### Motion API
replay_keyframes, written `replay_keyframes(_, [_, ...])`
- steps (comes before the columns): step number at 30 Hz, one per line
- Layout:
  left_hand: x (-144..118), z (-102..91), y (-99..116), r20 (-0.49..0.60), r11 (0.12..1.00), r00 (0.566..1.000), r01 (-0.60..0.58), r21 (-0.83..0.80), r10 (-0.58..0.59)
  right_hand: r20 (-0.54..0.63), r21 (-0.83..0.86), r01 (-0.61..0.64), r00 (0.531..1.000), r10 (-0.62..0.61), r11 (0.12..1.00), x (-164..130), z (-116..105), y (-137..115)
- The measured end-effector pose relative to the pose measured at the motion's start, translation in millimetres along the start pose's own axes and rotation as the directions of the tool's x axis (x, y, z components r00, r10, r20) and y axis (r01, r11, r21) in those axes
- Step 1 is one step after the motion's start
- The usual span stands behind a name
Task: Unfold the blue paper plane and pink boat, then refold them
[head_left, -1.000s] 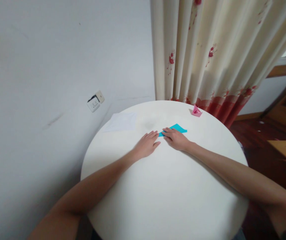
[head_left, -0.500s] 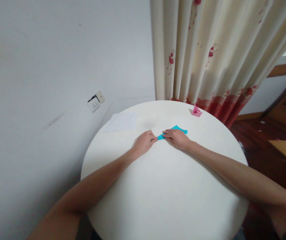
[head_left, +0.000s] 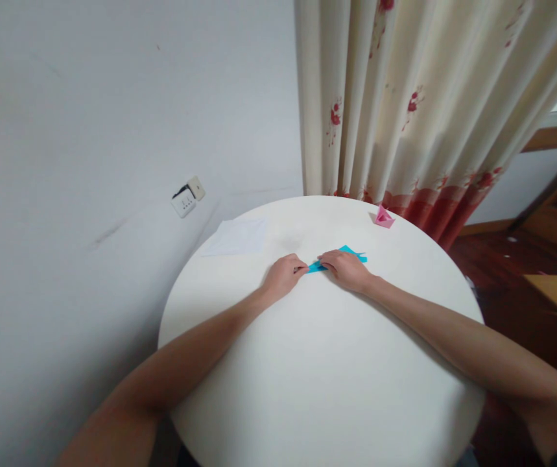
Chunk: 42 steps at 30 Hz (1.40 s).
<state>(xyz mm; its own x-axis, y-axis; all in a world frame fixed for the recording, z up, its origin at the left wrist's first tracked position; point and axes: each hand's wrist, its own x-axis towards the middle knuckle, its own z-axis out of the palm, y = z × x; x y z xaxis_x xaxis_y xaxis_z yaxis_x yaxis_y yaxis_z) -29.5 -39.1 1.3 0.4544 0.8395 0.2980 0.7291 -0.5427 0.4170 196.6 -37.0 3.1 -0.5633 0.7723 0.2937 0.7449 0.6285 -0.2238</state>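
Socket: a wall socket [head_left: 187, 198] sat on the wall to the left, well apart from my work.
White sheet: a flat white sheet [head_left: 237, 236] lay on the far left part of the bench [head_left: 317, 376], untouched and clear of my hands.
Left hand: my left hand [head_left: 282, 275] was curled, its fingertips pinched narrow on the near left tip of the blue paper [head_left: 340, 257].
Blue paper: it lay folded flat on the bench between my hands, near the middle of the far half, with its far right corner sticking out past my right fingers.
Right hand: my right hand [head_left: 347, 268] lay palm down on the paper, fingers together, pressing it to the bench.
Pink paper boat: a small folded pink boat [head_left: 383, 217] stood near the far right rim, just in front of the curtain [head_left: 419, 97], well apart from my hands.
Risk, slip: I judged that the smooth bench could let the paper slide under my right hand if I tugged the tip, and the crease would go crooked.
Risk, tear: pulling too hard on so thin a tip could rip it.
Risk, boat: a wide sweep of my right arm could knock the boat off the rim.
Containers: none were on the bench; the boat's hollow looked empty, though I could not see inside it well.
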Motion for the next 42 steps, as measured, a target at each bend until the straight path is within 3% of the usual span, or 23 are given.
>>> replay_keyframes(6, [2, 1.4, 1, -0.002, 0.999, 1.0, 0.012, 0.041, -0.011, -0.005, -0.048, -0.004, 1.0, 0.003, 0.999, 4, 4, 1])
replay_keyframes(11, [3, 4.7, -2, -0.031, 0.999, 0.999, 0.015, 0.028, -0.014, -0.23, -0.157, 0.01, 0.972, -0.047, 0.987, 3, 3, -1])
replay_keyframes(14, [3, 6.0, -4, -0.046, 1.0, 0.999, 0.014, 0.011, -0.013, -0.305, -0.163, 0.016, 0.95, -0.066, 0.986, 1, 1, -6])
replay_keyframes(22, [6, 4.9, -4, -0.032, 0.998, 0.997, 0.064, -0.023, -0.065, -0.163, -0.035, 0.127, 0.978, -0.131, 0.991, -4, 4, -18])
replay_keyframes(34, [3, 6.8, -7, -0.053, 0.998, 0.997, 0.049, -0.024, -0.051, -0.138, 0.053, 0.15, 0.98, -0.142, 0.987, -3, 13, -15])
replay_keyframes(42, [2, 5.2, -6, -0.025, 0.999, 1.0, -0.003, 0.037, 0.004, -0.006, 0.037, 0.107, 0.994, -0.107, 0.994, -3, 15, -11])
